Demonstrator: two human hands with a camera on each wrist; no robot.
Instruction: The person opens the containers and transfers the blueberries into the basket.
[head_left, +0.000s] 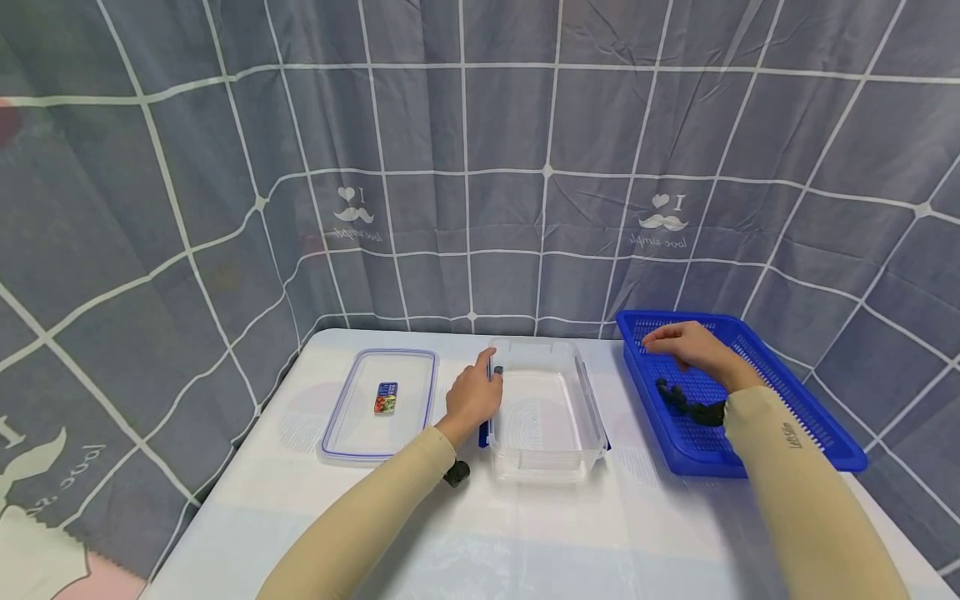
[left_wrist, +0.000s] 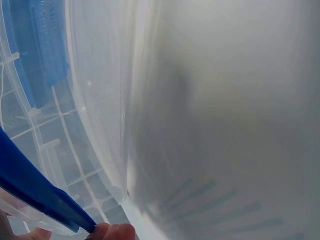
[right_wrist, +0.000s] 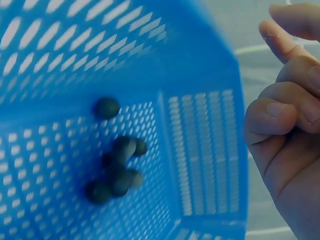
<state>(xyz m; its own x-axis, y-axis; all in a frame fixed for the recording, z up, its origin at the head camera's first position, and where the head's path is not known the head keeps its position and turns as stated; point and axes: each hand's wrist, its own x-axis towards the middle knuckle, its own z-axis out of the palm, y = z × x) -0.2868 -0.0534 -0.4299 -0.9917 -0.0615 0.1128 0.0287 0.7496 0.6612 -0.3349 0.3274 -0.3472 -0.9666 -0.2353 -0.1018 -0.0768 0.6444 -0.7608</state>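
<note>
My left hand [head_left: 474, 392] grips the left side of a clear plastic container [head_left: 546, 463] in the middle of the table. In the left wrist view its fingertips touch the container's dark blue side latch [left_wrist: 47, 197]. Over the blue perforated basket [head_left: 708, 463] on the right hovers my right hand [head_left: 697, 348], its fingers loosely bent, with nothing visible in them. Inside the basket lie several small dark green round things [right_wrist: 119, 172], most bunched together; their exact kind is unclear.
A clear lid [head_left: 352, 417] with a blue-purple edge and a coloured label [head_left: 386, 398] lies flat left of the container. Behind the white table [head_left: 525, 533] hangs a grey checked curtain [head_left: 502, 217], which also runs along both sides.
</note>
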